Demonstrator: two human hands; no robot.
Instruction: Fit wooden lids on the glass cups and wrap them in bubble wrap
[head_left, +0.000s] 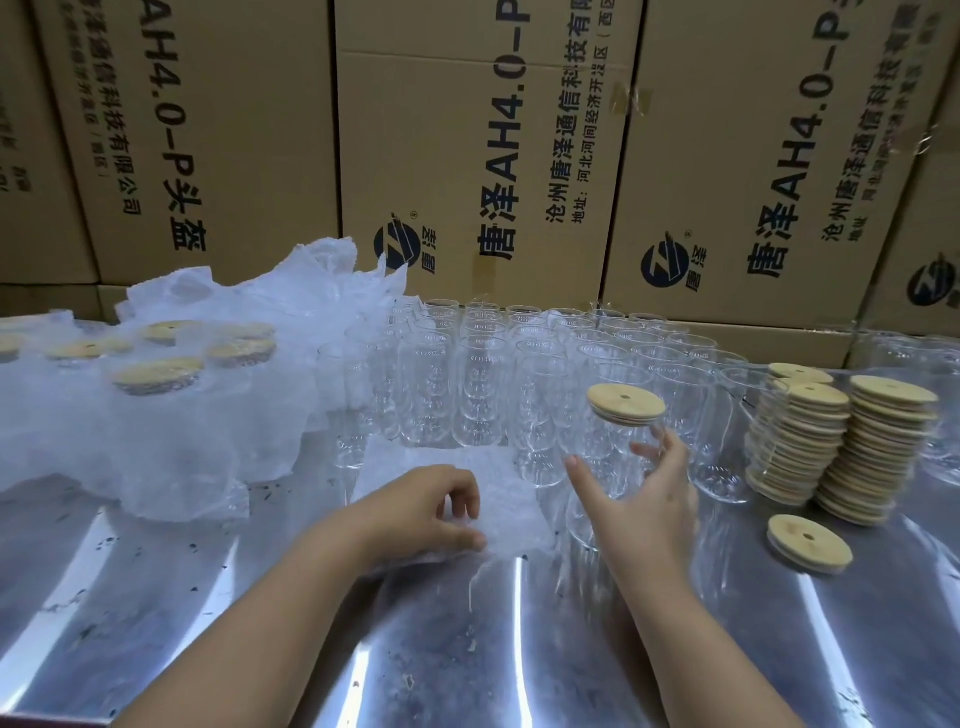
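Observation:
My right hand (644, 499) grips a clear glass cup (608, 457) that carries a round wooden lid (626, 404) on its mouth, tilted slightly. My left hand (431, 506) pinches the edge of a sheet of bubble wrap (498, 488) lying flat on the metal table (467, 649), just left of the cup. Behind stand several rows of bare glass cups (478, 384). Two tall stacks of wooden lids (841, 447) rise at the right, and one loose lid (810, 543) lies in front of them.
Several lidded cups in bubble wrap (156, 374) sit at the left under a heap of loose wrap (291, 296). Printed cardboard boxes (467, 145) form a wall behind the table. More glass cups (930, 364) stand at the far right.

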